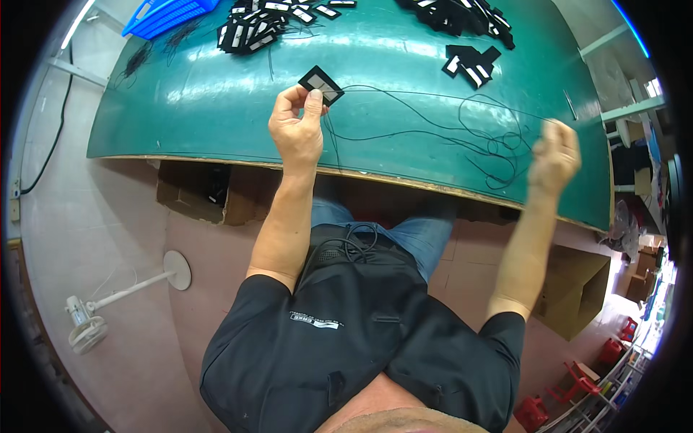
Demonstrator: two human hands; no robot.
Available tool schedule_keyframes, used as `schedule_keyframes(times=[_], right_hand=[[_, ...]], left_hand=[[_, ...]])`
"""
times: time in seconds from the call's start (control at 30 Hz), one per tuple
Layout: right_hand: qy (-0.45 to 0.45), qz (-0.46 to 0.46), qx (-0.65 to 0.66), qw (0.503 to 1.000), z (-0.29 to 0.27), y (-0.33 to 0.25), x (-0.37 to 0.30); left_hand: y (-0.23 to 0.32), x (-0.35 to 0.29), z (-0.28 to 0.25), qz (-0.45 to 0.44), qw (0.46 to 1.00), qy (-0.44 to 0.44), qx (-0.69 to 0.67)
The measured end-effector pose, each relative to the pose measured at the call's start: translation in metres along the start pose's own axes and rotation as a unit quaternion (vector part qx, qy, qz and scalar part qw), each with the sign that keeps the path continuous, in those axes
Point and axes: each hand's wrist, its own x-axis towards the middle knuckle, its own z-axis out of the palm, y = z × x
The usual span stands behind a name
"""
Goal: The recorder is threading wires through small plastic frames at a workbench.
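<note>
My left hand [297, 126] pinches a small flat black tag [315, 78] with a pale rectangle on its face, held above the green table. A thin black cord [404, 134] runs from the tag toward the right and lies in loose loops on the tabletop. One taut stretch of it leads across to my right hand [554, 159]. That hand is closed with its fingertips pressed together at the cord, slightly smeared by motion. Close to the tag, a short cord end hangs down toward the table's front edge.
On the green table [216, 123] lie piles of black tags [253, 25], another heap [462, 14] and a smaller cluster [473, 65]. A blue basket [162, 16] stands at the far left beside dark cord tangles [137, 58]. Cardboard boxes [574, 289] and a white fan [88, 325] are lower down.
</note>
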Motion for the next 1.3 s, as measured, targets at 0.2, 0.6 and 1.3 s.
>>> schedule_keyframes(times=[0.2, 0.6, 1.3], right_hand=[[0.305, -0.007, -0.269, 0.914, -0.202, 0.04, 0.104], [-0.255, 0.004, -0.007, 0.967, 0.137, -0.022, -0.112], [0.029, -0.042, -0.064, 0.997, -0.025, 0.012, -0.007]], left_hand=[[-0.002, 0.003, -0.014, -0.013, 1.0, 0.02, 0.004], [0.01, -0.027, 0.025, -0.007, 0.997, -0.072, 0.0], [-0.003, -0.008, 0.012, -0.031, 0.998, -0.023, -0.043]])
